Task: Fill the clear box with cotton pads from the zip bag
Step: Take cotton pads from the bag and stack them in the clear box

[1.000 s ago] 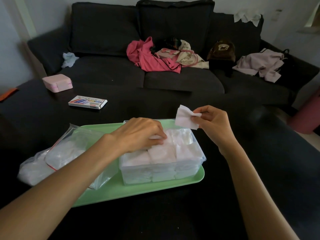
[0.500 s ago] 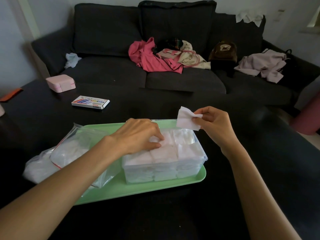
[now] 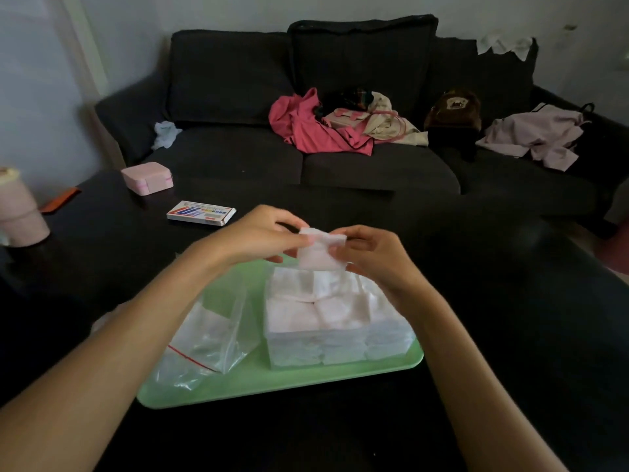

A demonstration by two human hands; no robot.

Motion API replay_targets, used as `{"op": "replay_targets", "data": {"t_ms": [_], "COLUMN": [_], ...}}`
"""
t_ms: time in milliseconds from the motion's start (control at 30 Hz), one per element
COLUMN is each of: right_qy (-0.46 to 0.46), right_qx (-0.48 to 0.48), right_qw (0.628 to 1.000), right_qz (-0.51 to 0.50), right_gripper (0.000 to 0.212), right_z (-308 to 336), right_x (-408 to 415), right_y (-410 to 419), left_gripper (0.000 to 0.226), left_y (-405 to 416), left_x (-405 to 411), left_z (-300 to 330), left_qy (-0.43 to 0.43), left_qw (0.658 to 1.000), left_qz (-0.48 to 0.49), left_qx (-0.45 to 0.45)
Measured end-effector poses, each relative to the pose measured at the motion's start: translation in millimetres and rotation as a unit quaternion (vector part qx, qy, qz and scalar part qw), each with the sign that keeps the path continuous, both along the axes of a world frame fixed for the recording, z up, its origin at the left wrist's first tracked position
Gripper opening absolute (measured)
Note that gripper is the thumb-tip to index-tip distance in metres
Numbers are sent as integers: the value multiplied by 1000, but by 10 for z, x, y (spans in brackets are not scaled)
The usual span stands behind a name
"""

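Since the earlier shot the left hand has come up off the pads in the box and now meets the right hand above it, so both are working on the same loose pad.

Going left to right: a pale pink roll sits at the far left edge of the dark table, then a small pink case and a flat colourful box further in. On the green tray the zip bag slumps on the left side, partly hanging off the tray, with a red line across it and white pads visible inside. Just beside it on the tray is the clear box, packed with cotton pads in neat rows right up to the top.

Above the box, the left hand pinches the top left edge of a single cotton pad between thumb and fingers, and the right hand pinches its right edge, so the pad hangs between them, clear of the stack.

Behind it all is a dark sofa with a pink garment, a brown plush bag and a lilac garment lying on it.
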State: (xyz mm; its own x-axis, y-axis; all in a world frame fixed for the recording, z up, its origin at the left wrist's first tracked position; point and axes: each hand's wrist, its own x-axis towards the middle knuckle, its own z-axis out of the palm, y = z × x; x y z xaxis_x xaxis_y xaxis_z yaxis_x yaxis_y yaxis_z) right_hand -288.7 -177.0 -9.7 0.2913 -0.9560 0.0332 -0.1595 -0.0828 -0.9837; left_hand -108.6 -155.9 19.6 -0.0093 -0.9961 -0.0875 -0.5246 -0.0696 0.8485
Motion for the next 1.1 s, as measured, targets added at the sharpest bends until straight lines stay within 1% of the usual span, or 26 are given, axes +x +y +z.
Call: {"op": "replay_targets", "data": {"t_ms": [67, 133, 200, 267, 300, 333, 400, 467, 500, 567, 600, 667, 700, 767, 833, 867, 933, 967, 1033, 1067, 1100], "right_qy": [-6, -10, 28, 99, 126, 138, 135, 118, 110, 102, 95, 78, 72, 63, 81, 105, 170, 208, 289, 321, 342], "right_qx": [13, 40, 43, 15, 2, -8, -19, -23, -18, 9, 27, 64, 74, 74, 51, 31, -29, -78, -198, -242, -260], "right_qw": [1000, 999, 996, 989, 985, 983, 984, 986, 988, 989, 991, 992, 992, 993, 994, 993, 983, 973, 935, 915, 903], "right_qz": [-7, -26, -67, -110, -121, -124, -118, -113, -110, -103, -94, -74, -68, -63, -55, -51, -58, -65, -53, -33, -8], "right_gripper": [20, 24, 26, 25, 24, 23, 21, 14, 13, 22, 26, 30, 31, 32, 32, 31, 27, 27, 23, 18, 16], "right_z": [-66, -146, -244, -323, -340, -349, -355, -329, -306, -266, -251, -235, -238, -256, -298, -331, -391, -411, -422, -418, -413], "right_x": [115, 193, 254, 298, 311, 317, 313, 270, 250, 206, 196, 209, 224, 242, 242, 243, 265, 277, 293, 285, 274], "right_y": [7, 7, 10, 10, 13, 18, 14, 0, -10, -37, -49, -55, -53, -40, -22, -14, 12, 25, 47, 46, 38], "left_gripper": [13, 14, 13, 13, 14, 15, 13, 10, 8, 9, 10, 9, 8, 10, 14, 16, 22, 25, 25, 23, 22], "left_y": [31, 56, 100, 160, 185, 201, 210, 193, 188, 183, 179, 169, 162, 152, 166, 180, 221, 237, 249, 249, 250], "left_x": [57, 97, 121, 132, 128, 124, 118, 116, 124, 122, 116, 98, 84, 58, 20, -1, -36, -49, -40, -18, 16], "left_z": [-117, -220, -330, -406, -426, -437, -443, -424, -409, -374, -357, -340, -335, -344, -384, -414, -468, -482, -485, -478, -469], "left_qy": [13, -17, -83, -168, -200, -215, -211, -188, -159, -83, -61, -67, -86, -155, -240, -277, -331, -358, -417, -442, -461], "left_qw": [999, 997, 990, 976, 968, 963, 964, 970, 976, 988, 991, 992, 990, 980, 962, 950, 926, 910, 875, 862, 855], "left_qz": [39, 78, 109, 133, 138, 140, 133, 125, 118, 92, 82, 75, 80, 102, 114, 117, 127, 128, 109, 90, 70], "left_qx": [-22, -25, -26, -50, -67, -80, -89, -93, -93, -89, -88, -82, -78, -69, -69, -81, -132, -167, -222, -230, -226]}}
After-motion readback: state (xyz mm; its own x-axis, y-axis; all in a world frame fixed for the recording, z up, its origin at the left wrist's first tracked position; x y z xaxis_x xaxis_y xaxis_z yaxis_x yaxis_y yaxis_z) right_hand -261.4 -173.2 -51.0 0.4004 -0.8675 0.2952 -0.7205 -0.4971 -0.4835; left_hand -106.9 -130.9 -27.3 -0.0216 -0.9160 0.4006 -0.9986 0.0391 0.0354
